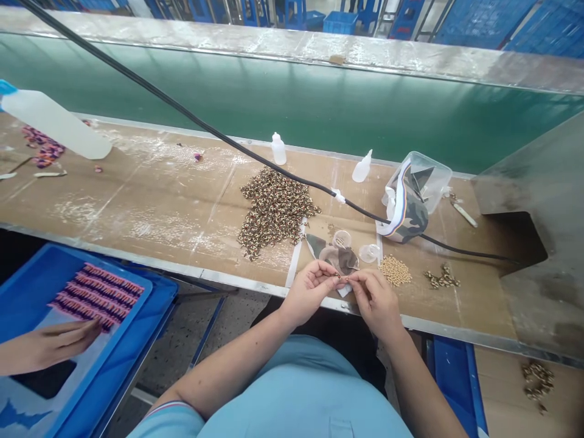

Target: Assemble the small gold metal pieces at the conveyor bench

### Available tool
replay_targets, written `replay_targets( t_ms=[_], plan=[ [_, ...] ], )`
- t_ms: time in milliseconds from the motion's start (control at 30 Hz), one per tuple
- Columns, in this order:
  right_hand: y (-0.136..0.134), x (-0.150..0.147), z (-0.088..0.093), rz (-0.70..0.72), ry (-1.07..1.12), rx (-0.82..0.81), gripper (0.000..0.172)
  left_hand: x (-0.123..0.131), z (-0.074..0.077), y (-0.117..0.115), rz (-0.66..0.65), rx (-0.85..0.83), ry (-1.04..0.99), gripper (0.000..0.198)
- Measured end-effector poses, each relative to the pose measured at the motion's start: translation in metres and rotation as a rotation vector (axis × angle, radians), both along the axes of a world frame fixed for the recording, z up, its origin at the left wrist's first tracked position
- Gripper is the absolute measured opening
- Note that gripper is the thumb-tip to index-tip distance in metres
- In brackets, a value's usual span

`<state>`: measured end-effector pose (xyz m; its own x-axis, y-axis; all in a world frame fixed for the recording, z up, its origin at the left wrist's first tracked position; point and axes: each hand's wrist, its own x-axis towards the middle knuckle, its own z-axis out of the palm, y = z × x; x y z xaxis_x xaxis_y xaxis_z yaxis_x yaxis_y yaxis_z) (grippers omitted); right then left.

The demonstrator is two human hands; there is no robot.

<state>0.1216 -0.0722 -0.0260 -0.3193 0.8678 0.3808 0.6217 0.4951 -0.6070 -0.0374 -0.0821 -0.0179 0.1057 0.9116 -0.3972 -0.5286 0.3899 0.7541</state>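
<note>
Fingers (332, 283) (left and right, pinched) grip a tiny piece (338, 276).

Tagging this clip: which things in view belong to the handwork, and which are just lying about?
Likely in use: tiny piece between left hand and right hand; pile of brown pieces; pile of tan pieces.

Apparently just lying about: large bottle; black cable; blue crate.

Reaches with bare forearms (246, 345) angled inward, holding left hand (311, 288) and right hand (376, 298) close together with fingers (326, 268) bent.
</note>
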Motion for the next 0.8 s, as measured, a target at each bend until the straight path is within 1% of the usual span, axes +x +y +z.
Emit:
replay_targets(
  t_ms=[267,533,667,800],
  plan=[
    [0.0000,-0.0008,-0.0027,-0.018,-0.021,-0.025,0.017,-0.0002,-0.0026,-0.0006,0.002,0.010,0.016,0.034],
    [0.0011,-0.0016,0.0000,-0.019,0.020,-0.036,0.014,0.0002,-0.0023,-0.0002,0.011,0.008,-0.005,0.036],
    [0.0007,-0.0019,0.0013,-0.043,0.052,-0.058,0.015,-0.0007,-0.0002,0.0003,-0.024,0.004,0.005,0.034],
    [0.0004,-0.0053,0.0034,-0.025,0.107,-0.094,0.014,-0.0021,0.0031,0.0013,-0.053,-0.008,0.017,0.034]
  ],
)
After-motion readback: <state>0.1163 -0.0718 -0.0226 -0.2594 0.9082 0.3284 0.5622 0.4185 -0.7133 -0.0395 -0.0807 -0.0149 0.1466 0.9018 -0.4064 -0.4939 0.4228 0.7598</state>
